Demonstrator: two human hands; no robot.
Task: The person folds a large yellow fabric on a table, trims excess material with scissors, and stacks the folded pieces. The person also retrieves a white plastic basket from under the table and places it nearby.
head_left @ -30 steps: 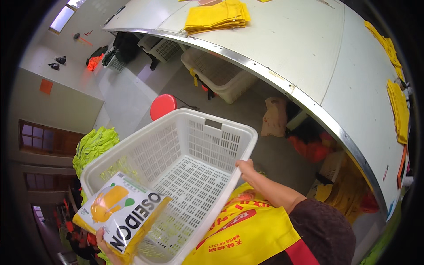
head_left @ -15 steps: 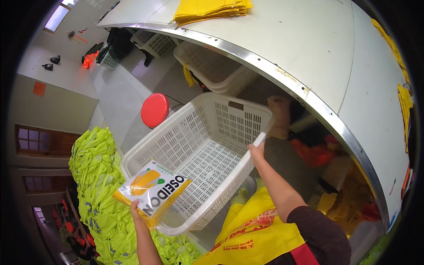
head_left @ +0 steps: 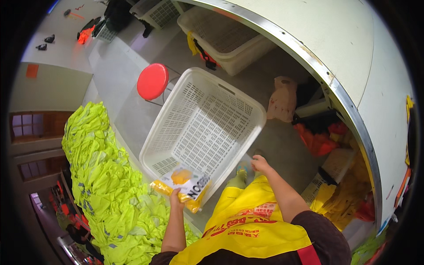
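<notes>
L hand (head_left: 176,197) gripped flat yellow-and-white plastic packet (head_left: 186,179) — prob. soft, slick, best held by edge; R hand (head_left: 260,164) seemed empty — openness unclear.

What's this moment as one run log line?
left hand: holding packet at white basket's end | right hand: beside basket, not touching | nearby: red stool, green cloth heap

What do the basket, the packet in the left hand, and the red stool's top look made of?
Basket: likely rigid molded plastic, smooth off-white; slots and rounded rim suggest it.
Packet: probably thin glossy plastic film, printed; shiny, creased edges.
Stool top: smooth, even red; plastic or vinyl, can't tell which.
</notes>
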